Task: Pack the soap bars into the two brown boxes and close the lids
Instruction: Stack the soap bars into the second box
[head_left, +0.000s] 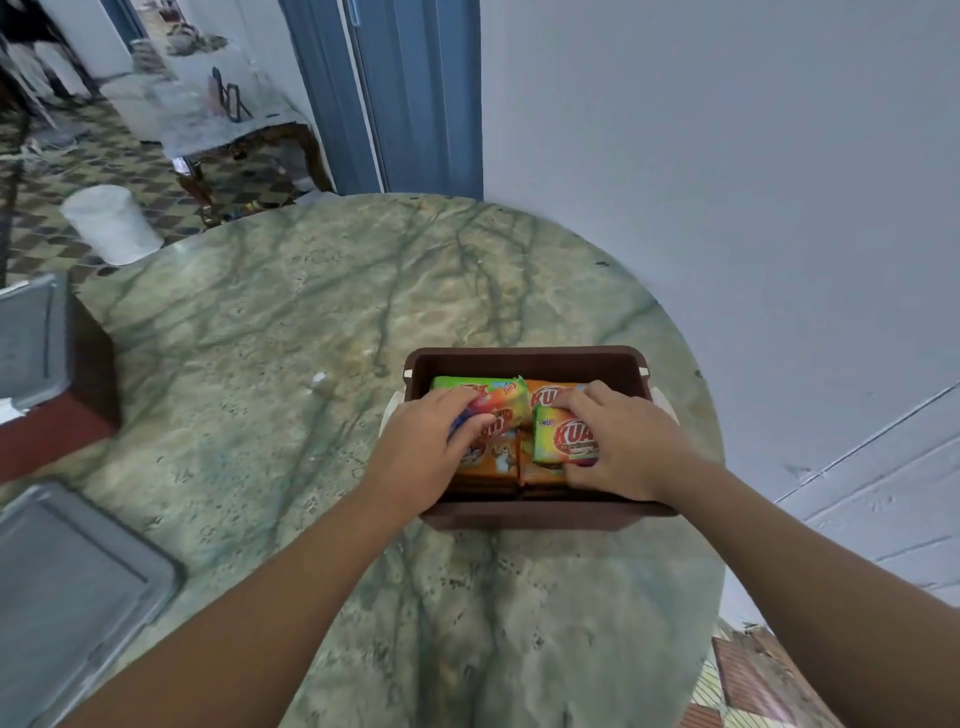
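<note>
An open brown box (524, 358) stands on the round marble table, right of centre. Several wrapped soap bars in orange and green wrappers fill it. My left hand (428, 452) reaches into its left half and grips a green-and-orange soap bar (496, 408). My right hand (623, 441) is in the right half and pinches another green soap bar (563, 439) between thumb and fingers. More orange bars (493, 462) lie underneath. A second brown box (78, 395) sits at the left edge, with a grey lid (31, 338) on it.
Another grey lid (78, 582) lies at the table's lower left edge. The green marble table (291, 332) ends close to a white wall on the right. A white bucket (111, 223) and a small table stand on the tiled floor beyond.
</note>
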